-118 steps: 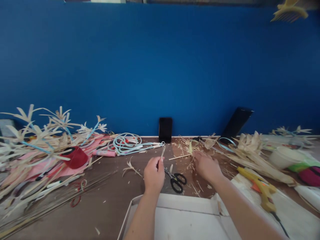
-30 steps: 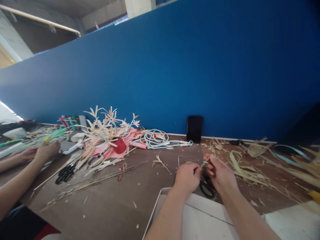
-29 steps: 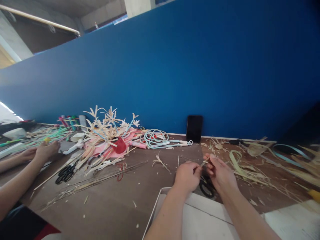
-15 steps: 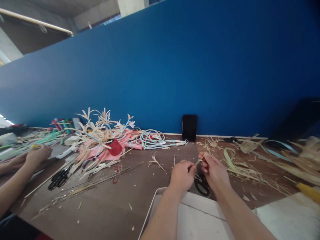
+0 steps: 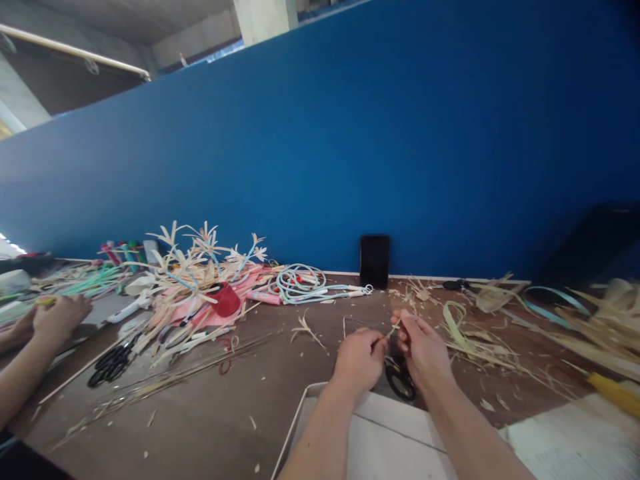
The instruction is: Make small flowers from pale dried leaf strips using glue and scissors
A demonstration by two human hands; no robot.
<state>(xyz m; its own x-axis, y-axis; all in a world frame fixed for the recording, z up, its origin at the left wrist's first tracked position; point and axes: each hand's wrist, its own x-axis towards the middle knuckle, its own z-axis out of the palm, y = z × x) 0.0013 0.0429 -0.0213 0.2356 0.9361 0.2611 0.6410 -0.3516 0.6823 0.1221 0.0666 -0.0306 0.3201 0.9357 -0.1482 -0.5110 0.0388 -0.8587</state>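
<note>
A thin pale plant-fibre strip (image 5: 393, 329) runs between my two hands above the table. My left hand (image 5: 361, 359) is closed, pinching the strip's lower end between thumb and forefinger. At its other end, the fingertips of my right hand (image 5: 423, 343) are closed on the same strip. Black-handled scissors (image 5: 400, 380) lie just under and between my hands, partly covered. A small split-fibre flower piece (image 5: 308, 331) rests on the table to the left of my left hand. Beneath my forearms is a shallow white box (image 5: 390, 443).
A black phone (image 5: 375, 261) leans on the blue partition (image 5: 320, 147). Left of it lie coiled light-blue cords (image 5: 300, 283), fibre flowers (image 5: 195, 260) and black scissors (image 5: 113, 363). Fibre scraps (image 5: 480, 353) and a yellow-handled tool (image 5: 615, 393) are on the right. A co-worker's hands (image 5: 57, 320) are far left.
The camera view has shifted slightly. My hands stay close together with the strip still pinched between them. The co-worker's hands have moved a little to the left.
</note>
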